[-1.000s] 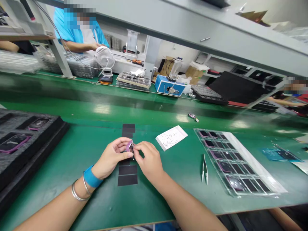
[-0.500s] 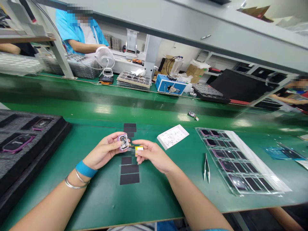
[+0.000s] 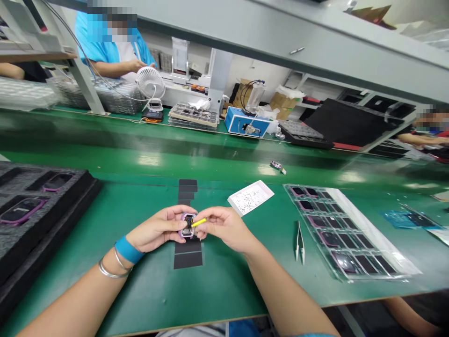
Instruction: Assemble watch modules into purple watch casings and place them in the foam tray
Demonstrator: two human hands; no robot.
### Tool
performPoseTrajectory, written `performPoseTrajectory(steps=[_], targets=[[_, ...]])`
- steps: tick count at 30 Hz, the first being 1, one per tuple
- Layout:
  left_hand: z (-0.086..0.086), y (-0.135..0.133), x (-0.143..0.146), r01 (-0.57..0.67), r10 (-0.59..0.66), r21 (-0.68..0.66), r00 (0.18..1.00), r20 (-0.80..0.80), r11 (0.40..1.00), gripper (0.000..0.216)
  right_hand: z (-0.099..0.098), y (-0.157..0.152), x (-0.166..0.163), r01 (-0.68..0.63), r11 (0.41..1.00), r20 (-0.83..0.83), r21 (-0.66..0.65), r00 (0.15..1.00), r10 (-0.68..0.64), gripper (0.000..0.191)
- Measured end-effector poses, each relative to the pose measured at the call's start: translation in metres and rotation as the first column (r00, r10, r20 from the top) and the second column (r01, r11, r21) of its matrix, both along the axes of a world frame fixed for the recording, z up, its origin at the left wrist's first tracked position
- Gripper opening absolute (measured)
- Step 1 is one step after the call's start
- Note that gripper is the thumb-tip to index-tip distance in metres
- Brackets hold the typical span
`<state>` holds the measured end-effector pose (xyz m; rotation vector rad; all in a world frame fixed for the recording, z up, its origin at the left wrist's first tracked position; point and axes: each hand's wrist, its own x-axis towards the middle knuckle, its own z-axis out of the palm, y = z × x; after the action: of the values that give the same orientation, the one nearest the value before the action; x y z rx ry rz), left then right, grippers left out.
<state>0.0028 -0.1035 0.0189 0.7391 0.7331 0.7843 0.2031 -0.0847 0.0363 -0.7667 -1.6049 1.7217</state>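
Note:
Between the thumb and fingers of my left hand [image 3: 163,228] is a purple-rimmed smartwatch case [image 3: 188,225], its open inside with small electronic parts turned up. My right hand [image 3: 220,227] pinches a small yellow battery [image 3: 199,223], seen nearly edge-on, with its inner end over the case. Whether the battery touches the parts inside I cannot tell. Below both hands, dark rectangular pads [image 3: 188,260] lie in a column on the green table, partly hidden by the hands and case.
Right of my hands are a white box [image 3: 251,196] of tiny parts, tweezers [image 3: 299,243] and a clear tray [image 3: 338,264] of watch cases. A black foam tray [image 3: 75,196] stands at left. Another watch case [image 3: 276,164] lies farther back. A co-worker [image 3: 117,65] sits across the bench.
My right hand has brought the battery against or over the case and turned it edge-on. My left hand has shifted slightly right and down with the case, now tilted differently.

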Motion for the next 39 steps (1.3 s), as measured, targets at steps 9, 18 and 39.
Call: performPoseTrajectory(steps=[9,18,39], targets=[[-0.002,-0.002,0.016,-0.05,0.047,-0.017,0.99,-0.134,0.999,0.024,-0.008,-0.004,-0.011,0.221,0.775,0.178,0.592,0.902,-0.392,0.011],[0.002,0.006,0.004,-0.324,0.304,-0.044,0.92,-0.247,0.945,0.016,-0.034,0.001,-0.016,0.062,0.828,0.523,0.557,0.749,-0.408,0.034],[-0.001,0.007,-0.001,-0.284,0.268,-0.045,0.938,-0.218,0.958,0.021,-0.035,-0.003,-0.026,-0.1,0.78,0.619,0.618,0.673,-0.404,0.013]])
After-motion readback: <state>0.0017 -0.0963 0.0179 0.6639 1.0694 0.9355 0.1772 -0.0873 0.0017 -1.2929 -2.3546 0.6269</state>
